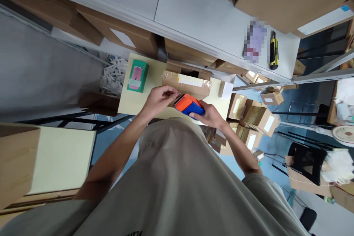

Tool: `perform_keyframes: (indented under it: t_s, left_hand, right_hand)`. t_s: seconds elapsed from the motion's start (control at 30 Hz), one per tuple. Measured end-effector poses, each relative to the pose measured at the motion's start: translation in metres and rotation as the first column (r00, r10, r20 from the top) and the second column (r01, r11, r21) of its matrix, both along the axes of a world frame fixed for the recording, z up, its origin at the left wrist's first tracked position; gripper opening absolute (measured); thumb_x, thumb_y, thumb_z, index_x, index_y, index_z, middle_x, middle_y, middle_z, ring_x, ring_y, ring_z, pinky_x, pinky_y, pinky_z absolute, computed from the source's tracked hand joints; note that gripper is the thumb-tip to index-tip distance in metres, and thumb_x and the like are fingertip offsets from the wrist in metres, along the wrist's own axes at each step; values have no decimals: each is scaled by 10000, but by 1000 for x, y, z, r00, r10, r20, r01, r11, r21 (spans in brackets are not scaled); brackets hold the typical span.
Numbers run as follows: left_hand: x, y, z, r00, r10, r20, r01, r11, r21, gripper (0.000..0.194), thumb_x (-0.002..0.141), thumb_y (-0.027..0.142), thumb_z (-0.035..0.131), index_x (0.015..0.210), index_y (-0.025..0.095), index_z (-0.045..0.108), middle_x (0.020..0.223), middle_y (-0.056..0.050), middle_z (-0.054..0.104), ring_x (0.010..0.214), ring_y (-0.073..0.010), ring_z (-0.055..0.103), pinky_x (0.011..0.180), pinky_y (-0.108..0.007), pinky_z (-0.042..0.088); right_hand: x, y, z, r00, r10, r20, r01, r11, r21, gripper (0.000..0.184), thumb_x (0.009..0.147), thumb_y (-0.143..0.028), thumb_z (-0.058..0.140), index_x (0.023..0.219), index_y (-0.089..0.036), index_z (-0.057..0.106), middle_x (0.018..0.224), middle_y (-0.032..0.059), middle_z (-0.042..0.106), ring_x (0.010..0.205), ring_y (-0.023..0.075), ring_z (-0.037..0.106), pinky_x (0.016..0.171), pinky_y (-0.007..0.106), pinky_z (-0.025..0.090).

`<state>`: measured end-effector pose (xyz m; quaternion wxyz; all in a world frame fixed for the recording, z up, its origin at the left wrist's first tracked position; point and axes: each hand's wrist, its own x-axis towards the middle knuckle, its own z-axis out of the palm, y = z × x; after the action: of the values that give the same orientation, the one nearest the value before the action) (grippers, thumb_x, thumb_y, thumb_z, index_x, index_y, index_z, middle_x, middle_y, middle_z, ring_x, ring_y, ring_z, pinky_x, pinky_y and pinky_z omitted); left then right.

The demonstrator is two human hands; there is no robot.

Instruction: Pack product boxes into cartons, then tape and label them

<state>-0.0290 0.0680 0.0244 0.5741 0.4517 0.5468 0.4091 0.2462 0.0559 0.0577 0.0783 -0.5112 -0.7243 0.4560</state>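
My right hand is wrapped around an orange and blue tape dispenser, held tilted above the front of the pale yellow table. My left hand has thumb and forefinger pinched together at the dispenser's dark front edge. Whatever lies between those fingertips is too small to make out. Just beyond the dispenser is a cardboard box with a white label, its top side partly open. To the left on the table lies a green box with a pink device pictured on it.
A small white box stands at the table's right end. On the grey shelf above lie a yellow and black utility knife and a blurred-out item. Cardboard boxes are stacked at right. White pieces fill a container at left.
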Motion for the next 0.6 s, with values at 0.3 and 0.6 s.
perform_keyframes:
  t_s: [0.3,0.6]
  left_hand:
    - [-40,28,-42,896,430,115,-421,902,-92,251,869,415,952,870,219,796,783,-26,740,820,-208,742,879,-390,673]
    - [-43,55,-61,762,541,357,-443,837,-323,476,821,529,1029,926,219,684,895,4,712,910,-183,772,1041,-563,724]
  right_hand:
    - [42,81,51,969,241,61,-227,958,-173,552,1023,-760,763,971,-211,749,758,10,734,628,163,606,570,301,412]
    - [44,218,68,901,409,145,-396,911,-114,515,905,-667,938,932,-170,805,743,-53,712,619,84,594,590,240,418]
